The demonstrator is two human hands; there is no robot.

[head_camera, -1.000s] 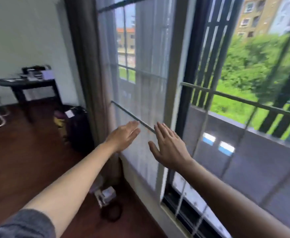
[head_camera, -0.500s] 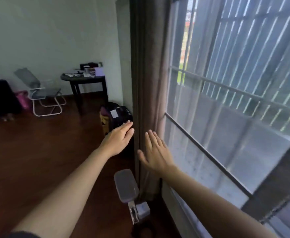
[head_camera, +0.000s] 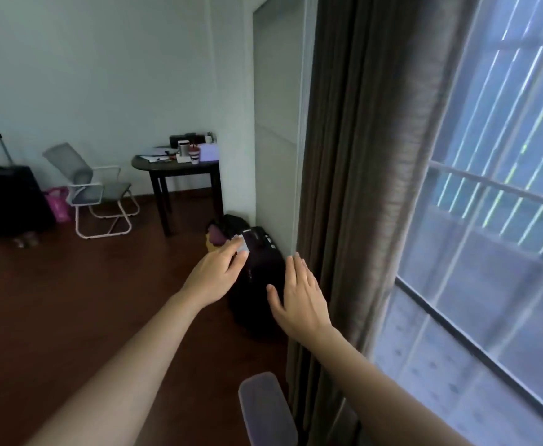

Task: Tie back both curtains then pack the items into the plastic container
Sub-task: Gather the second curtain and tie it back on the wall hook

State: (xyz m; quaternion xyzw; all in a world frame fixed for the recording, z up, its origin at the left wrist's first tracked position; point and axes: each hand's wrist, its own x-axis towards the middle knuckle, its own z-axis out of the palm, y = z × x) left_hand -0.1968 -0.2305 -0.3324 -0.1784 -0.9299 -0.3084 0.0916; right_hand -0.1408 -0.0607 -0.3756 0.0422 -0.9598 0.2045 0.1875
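Curtain (head_camera: 360, 188) hangs vertical just right of my 2 empty, spread hands, right hand (head_camera: 299, 300) nearer it, left hand (head_camera: 217, 275) farther off.

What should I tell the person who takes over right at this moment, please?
Left hand: open, empty, held out in front of the dark bag on the floor.
Right hand: open, empty, fingers spread, beside the edge of the brown curtain; I cannot tell if it touches.
The brown curtain hangs loose and bunched at the window's left side, with the sheer curtain across the glass. No tie-back or plastic container is in view.
Done: nothing visibly tied.
Left: gather and tie this curtain, tie the other, then pack the items.
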